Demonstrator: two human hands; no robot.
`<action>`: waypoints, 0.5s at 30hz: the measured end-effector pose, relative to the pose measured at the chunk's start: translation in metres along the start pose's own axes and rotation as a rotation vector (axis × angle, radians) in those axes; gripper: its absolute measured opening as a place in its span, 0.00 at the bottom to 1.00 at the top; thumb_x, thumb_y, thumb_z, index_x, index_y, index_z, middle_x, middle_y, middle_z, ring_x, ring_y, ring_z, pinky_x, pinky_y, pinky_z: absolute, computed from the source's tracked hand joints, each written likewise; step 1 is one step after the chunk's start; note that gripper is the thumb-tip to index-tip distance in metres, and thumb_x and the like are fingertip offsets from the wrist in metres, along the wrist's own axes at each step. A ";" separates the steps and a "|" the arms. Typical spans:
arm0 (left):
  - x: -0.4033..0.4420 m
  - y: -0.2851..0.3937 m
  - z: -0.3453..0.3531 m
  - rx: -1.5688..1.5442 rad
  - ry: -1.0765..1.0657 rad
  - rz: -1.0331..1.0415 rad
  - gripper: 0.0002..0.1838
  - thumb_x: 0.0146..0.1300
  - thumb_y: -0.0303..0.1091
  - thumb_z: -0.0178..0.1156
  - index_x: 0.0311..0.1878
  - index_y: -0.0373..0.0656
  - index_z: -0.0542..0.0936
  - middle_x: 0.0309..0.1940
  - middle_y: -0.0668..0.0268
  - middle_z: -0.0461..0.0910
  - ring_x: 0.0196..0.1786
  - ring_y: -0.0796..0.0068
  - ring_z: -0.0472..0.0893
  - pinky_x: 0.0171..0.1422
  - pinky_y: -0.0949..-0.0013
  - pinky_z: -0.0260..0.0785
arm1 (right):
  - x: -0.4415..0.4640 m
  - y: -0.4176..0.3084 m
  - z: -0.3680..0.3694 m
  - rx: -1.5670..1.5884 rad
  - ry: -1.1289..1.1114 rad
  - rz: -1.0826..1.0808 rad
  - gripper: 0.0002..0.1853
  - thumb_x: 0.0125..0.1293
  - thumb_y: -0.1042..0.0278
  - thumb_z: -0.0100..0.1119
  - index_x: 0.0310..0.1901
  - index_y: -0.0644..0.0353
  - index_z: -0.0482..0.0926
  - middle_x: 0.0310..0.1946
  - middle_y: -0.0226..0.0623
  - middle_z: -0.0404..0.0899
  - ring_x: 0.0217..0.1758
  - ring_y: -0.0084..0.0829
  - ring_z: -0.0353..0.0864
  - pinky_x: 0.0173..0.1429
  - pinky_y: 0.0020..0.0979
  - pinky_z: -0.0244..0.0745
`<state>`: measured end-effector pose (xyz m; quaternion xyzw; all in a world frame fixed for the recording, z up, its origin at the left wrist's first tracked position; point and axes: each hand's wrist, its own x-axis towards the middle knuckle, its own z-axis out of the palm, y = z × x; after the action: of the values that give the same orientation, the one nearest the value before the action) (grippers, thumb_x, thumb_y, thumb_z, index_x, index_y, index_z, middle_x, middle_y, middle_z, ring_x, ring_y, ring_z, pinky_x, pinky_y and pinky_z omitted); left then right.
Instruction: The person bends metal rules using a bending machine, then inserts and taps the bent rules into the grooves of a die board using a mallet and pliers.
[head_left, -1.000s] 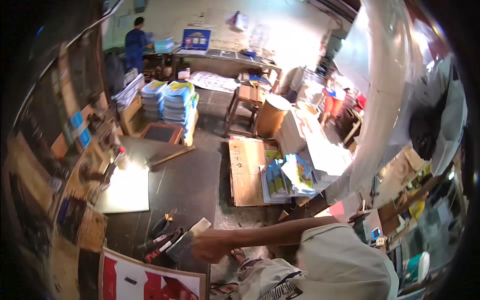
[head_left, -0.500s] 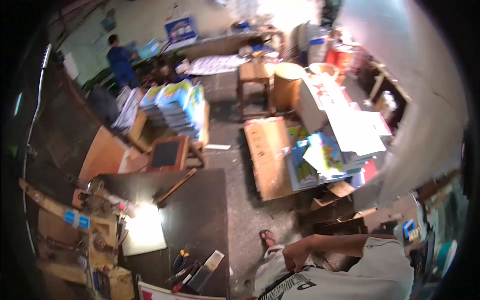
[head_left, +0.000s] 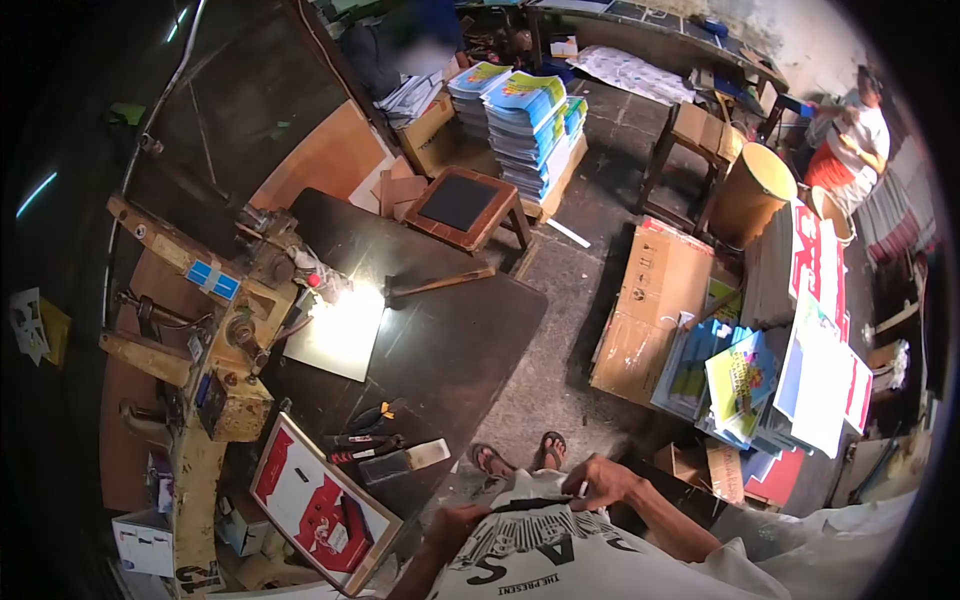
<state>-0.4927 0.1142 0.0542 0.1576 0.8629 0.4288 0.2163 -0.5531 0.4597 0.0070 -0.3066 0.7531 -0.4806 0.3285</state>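
My left hand [head_left: 455,520] is low at the waist, its fingers closed at the left side of the light T-shirt [head_left: 545,555] I wear. On the other side, my right hand [head_left: 605,484] has curled fingers pinching the shirt near its hem. A black strip [head_left: 530,504] shows along the hem between both hands; I cannot tell if it is a band or a fold. Left of my hands is a dark worktable [head_left: 450,310]. On it lie a hammer [head_left: 440,284], pliers [head_left: 375,414], a flat block-like tool [head_left: 405,461] and a brightly lit pale sheet [head_left: 335,335].
A yellowish machine [head_left: 238,410] stands at the table's left, beside a red-and-white board [head_left: 320,510]. Ahead are a stool [head_left: 465,208] and stacked books [head_left: 525,125]. Cardboard [head_left: 650,300] and more books [head_left: 740,385] stand right. Another person [head_left: 858,140] is at far right.
The view has turned right and down, so the table, board and both feet show more fully. My left hand has come into view at the waist; my right hand stays by the shirt hem.
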 end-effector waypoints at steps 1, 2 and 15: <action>0.004 -0.002 0.001 -0.022 -0.019 -0.027 0.09 0.63 0.31 0.65 0.45 0.42 0.85 0.36 0.57 0.86 0.40 0.53 0.87 0.42 0.60 0.78 | 0.000 0.006 0.006 0.002 0.033 -0.042 0.21 0.49 0.65 0.72 0.46 0.66 0.87 0.37 0.46 0.88 0.38 0.40 0.89 0.46 0.37 0.84; 0.012 -0.006 0.001 -0.036 -0.039 -0.045 0.08 0.64 0.31 0.64 0.45 0.41 0.85 0.36 0.56 0.86 0.39 0.56 0.87 0.42 0.61 0.78 | 0.006 0.003 0.006 -0.003 0.075 -0.089 0.21 0.49 0.66 0.71 0.46 0.66 0.87 0.37 0.46 0.88 0.39 0.41 0.89 0.46 0.38 0.84; 0.125 -0.127 0.009 -0.492 -0.617 -0.220 0.21 0.72 0.30 0.49 0.67 0.44 0.73 0.56 0.60 0.81 0.63 0.72 0.79 0.64 0.67 0.70 | 0.053 0.021 -0.022 0.160 -0.007 -0.084 0.19 0.53 0.70 0.61 0.47 0.66 0.85 0.37 0.51 0.87 0.35 0.40 0.85 0.46 0.39 0.79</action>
<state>-0.6059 0.1033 -0.0827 0.1292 0.6409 0.5292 0.5408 -0.6058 0.4374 -0.0162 -0.3121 0.6977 -0.5515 0.3341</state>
